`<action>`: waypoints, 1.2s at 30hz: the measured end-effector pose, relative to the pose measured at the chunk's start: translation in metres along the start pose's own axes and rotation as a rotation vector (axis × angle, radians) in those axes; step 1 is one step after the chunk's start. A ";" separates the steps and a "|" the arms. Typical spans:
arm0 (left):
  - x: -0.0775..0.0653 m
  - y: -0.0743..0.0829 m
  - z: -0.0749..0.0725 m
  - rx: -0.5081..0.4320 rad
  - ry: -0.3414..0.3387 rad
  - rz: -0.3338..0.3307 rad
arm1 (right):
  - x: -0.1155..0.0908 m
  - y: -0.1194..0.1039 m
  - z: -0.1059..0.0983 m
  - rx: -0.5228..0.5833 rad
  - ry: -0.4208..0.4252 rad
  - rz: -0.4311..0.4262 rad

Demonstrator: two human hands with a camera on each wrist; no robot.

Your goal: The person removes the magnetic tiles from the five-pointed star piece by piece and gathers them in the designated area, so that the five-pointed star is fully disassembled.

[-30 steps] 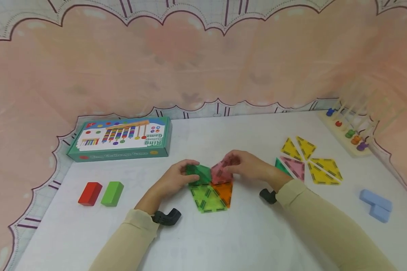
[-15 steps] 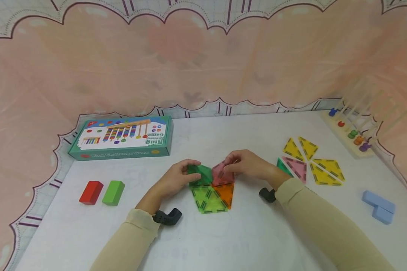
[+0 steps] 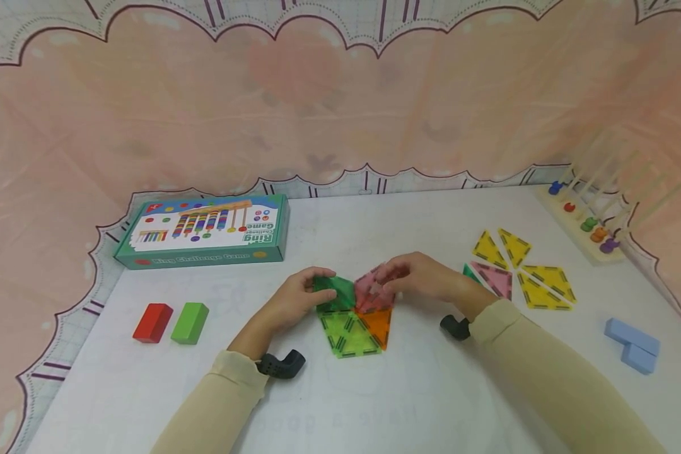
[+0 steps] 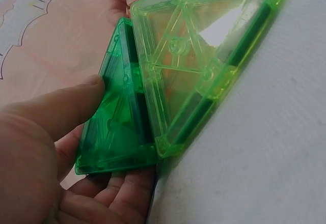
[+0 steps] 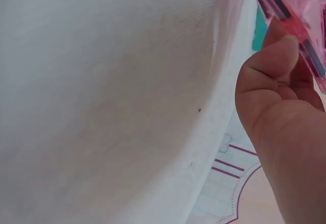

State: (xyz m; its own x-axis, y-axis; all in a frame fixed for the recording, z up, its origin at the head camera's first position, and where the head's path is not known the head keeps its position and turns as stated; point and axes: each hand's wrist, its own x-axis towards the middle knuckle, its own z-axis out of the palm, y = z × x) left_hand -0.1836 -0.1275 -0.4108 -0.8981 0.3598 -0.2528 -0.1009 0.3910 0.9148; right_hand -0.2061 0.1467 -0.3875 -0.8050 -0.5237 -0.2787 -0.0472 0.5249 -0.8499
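Note:
In the head view, my left hand (image 3: 299,297) grips a dark green triangular magnetic tile (image 3: 343,293), raised at a tilt along the back of a joined group. In the left wrist view, the thumb lies on one face of this tile and the fingers are behind it. My right hand (image 3: 417,277) holds a tilted pink magnetic tile (image 3: 369,293) by its right side, thumb tip at the edge in the right wrist view. Light green tiles (image 3: 349,337) and an orange tile (image 3: 381,325) form the front of the group on the white table.
To the right lie several yellow triangle tiles (image 3: 539,296), a pink tile (image 3: 495,277) and a partly hidden green one. A game box (image 3: 204,230), red block (image 3: 152,323) and green block (image 3: 190,323) are left. Blue blocks (image 3: 635,347) and a pegged board (image 3: 581,230) stand far right.
My right hand has shifted slightly right and its fingers have loosened a little at the pink tile, which leans a bit differently. My left hand has stayed on the dark green tile.

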 end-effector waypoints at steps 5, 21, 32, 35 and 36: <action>0.000 -0.001 -0.001 0.025 0.016 -0.007 | -0.006 0.004 -0.002 -0.016 0.014 -0.019; 0.000 -0.004 -0.003 0.042 0.012 -0.008 | -0.025 0.018 -0.020 0.010 0.086 -0.045; 0.001 -0.003 -0.002 0.050 0.014 -0.003 | -0.036 0.019 -0.072 0.051 0.269 0.080; 0.000 -0.002 -0.001 0.050 0.011 -0.004 | -0.036 0.021 -0.081 0.046 0.313 0.101; 0.000 -0.002 0.000 0.051 0.012 -0.006 | -0.036 0.022 -0.083 0.053 0.330 0.100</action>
State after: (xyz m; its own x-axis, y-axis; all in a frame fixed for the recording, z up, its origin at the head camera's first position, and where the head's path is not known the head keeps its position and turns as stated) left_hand -0.1838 -0.1285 -0.4121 -0.9025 0.3475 -0.2544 -0.0849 0.4357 0.8961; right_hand -0.2271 0.2326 -0.3593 -0.9524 -0.2213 -0.2095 0.0656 0.5226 -0.8501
